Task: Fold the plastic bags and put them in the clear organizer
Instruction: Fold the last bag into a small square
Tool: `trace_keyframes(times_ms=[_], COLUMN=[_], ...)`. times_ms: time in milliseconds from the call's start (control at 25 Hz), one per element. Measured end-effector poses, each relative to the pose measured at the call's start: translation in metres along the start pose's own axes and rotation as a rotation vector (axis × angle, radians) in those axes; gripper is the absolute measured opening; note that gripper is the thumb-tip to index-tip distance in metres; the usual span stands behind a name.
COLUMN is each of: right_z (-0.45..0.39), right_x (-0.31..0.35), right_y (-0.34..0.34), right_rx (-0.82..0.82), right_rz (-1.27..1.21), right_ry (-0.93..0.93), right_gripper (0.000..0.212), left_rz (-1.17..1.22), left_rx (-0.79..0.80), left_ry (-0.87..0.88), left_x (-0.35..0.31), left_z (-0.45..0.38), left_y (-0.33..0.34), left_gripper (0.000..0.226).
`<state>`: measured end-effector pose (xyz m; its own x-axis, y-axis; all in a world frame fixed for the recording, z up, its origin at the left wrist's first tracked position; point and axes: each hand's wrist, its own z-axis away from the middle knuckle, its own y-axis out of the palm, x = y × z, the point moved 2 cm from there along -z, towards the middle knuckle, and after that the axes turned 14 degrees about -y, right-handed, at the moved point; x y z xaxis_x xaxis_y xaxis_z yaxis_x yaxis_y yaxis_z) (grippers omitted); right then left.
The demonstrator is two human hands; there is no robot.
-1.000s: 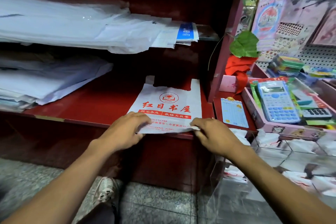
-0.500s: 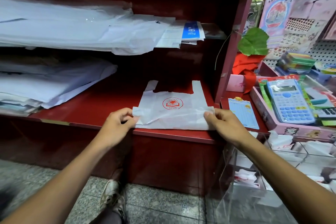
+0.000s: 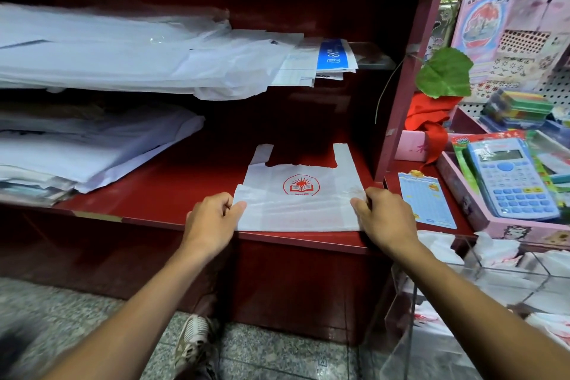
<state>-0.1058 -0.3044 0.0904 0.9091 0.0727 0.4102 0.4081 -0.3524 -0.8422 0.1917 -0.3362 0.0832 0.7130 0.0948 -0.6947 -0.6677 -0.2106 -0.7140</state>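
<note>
A white plastic bag (image 3: 298, 194) with a red sun-and-book logo lies flat on the red shelf (image 3: 172, 191), handles pointing away from me. Its lower part is folded up over the middle. My left hand (image 3: 212, 220) pinches the folded flap's left corner between thumb and fingers. My right hand (image 3: 384, 219) grips the right corner the same way. The clear organizer (image 3: 481, 296) stands low at the right, holding several folded white bags in its compartments.
Stacks of white bags and paper (image 3: 92, 145) fill the left of the shelf and the shelf above. A red upright post (image 3: 401, 95) borders the bag's right. A pink tray with a blue calculator (image 3: 509, 179) and a blue card (image 3: 427, 199) lie right.
Both hands lifted the bag's bottom edge and folded it up over the red lettering, which is now covered; the hands moved apart to the flap's two corners.
</note>
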Motion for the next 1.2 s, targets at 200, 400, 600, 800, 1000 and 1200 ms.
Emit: trace_keyframes(times_ms=[200,400,600,800,1000,1200], right_z=[-0.002,-0.003,-0.001,0.001,0.002,0.002], right_x=[0.003,0.002,0.004,0.002,0.002,0.003], right_y=[0.002,0.001,0.001,0.000,0.001,0.002], right_rx=[-0.017,-0.016,-0.016,-0.004,-0.008,-0.004], right_rz=[0.081,0.076,0.128,0.193,0.217,0.201], right_ry=[-0.031,-0.007,0.012,0.026,-0.030,-0.020], right_gripper=[0.031,0.030,0.034,0.033,0.027,0.022], left_rz=[0.020,0.048,0.018,-0.074,-0.130,-0.166], left_rx=[-0.042,-0.003,-0.060,-0.099,-0.111,-0.157], left_ry=[-0.029,-0.028,0.003,-0.007,-0.010,0.040], left_x=[-0.005,-0.001,0.001,-0.005,-0.008,-0.013], left_z=[0.004,0.000,-0.004,-0.003,0.000,0.004], left_y=[0.002,0.000,0.004,0.006,0.006,0.005], left_gripper=[0.046,0.043,0.043,0.036,0.032,0.019])
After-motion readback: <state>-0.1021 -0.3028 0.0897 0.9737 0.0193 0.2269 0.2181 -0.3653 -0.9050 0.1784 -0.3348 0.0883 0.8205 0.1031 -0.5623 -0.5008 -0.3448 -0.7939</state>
